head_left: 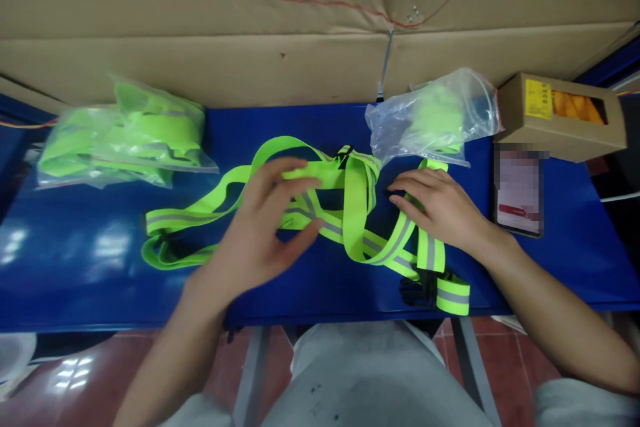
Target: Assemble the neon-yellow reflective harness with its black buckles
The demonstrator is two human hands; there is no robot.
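Note:
A neon yellow-green reflective strap harness point(355, 213) with grey stripes lies loosely spread on the blue table. Its black buckle point(425, 287) rests near the front edge, and a small black slider point(345, 155) shows at the top. My left hand point(265, 220) hovers over the harness's left half, fingers apart, gripping nothing. On the right side, my right hand point(440, 203) lies over the straps with its fingers stretched out; whether it presses on the webbing is hard to see.
Clear plastic bags of folded neon straps point(135, 133) lie at the back left. Another plastic bag point(435, 113) with neon material sits at the back right, beside a cardboard box point(565, 117). A phone point(519, 193) lies right of my right hand. Cardboard point(200, 67) lines the back.

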